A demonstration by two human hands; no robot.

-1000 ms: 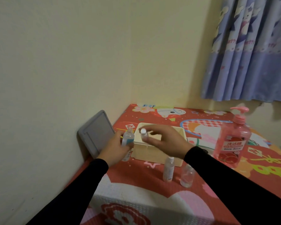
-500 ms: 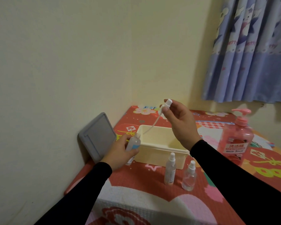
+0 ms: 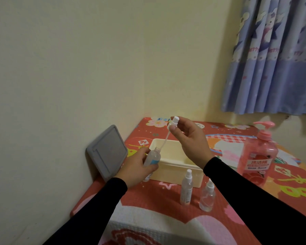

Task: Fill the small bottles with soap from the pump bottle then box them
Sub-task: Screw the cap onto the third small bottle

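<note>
Item: small clear plastic bottle with blue label (image 3: 153, 157), uncapped, tilted, gripped in left hand (image 3: 137, 167) at 9 o'clock of cream plastic box (image 3: 175, 171). Right hand (image 3: 189, 139) pinches white spray cap with dip tube (image 3: 172, 123) above it. Risks: tilted bottle spills; dangling tube drips on desk (image 3: 148, 198). Pink pump bottle (image 3: 257, 156): 3 o'clock.

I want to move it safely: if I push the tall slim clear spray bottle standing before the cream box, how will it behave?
The tall slim clear spray bottle will probably tip easily, being narrow and tall. It looks nearly empty, so likely light. Once fallen, its round body may roll toward the short round clear bottle.
</note>
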